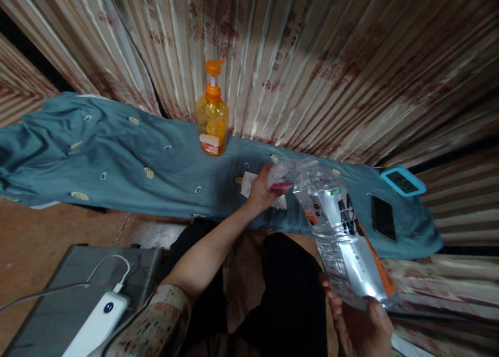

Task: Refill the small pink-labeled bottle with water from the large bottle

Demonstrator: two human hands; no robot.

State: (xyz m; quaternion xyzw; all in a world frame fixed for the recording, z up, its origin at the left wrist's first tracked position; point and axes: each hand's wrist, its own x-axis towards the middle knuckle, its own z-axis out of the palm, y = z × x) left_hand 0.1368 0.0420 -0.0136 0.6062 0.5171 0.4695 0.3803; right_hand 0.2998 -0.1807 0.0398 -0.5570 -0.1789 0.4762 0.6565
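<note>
We are at the cap stage: our large clear water bottle (343,237) tilts just right of the orange pump bottle (212,113), above the teal cloth (117,159). Our right hand (360,326) cups its base, our left hand (262,190), arm outstretched, grips the cap; next likely a firm twist

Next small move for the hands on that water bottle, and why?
Probably keep twisting the cap: the left hand grips the pink-banded cap end of the clear water bottle, which the right hand supports at its base, tilted. Whether the cap is loose is unclear.
</note>
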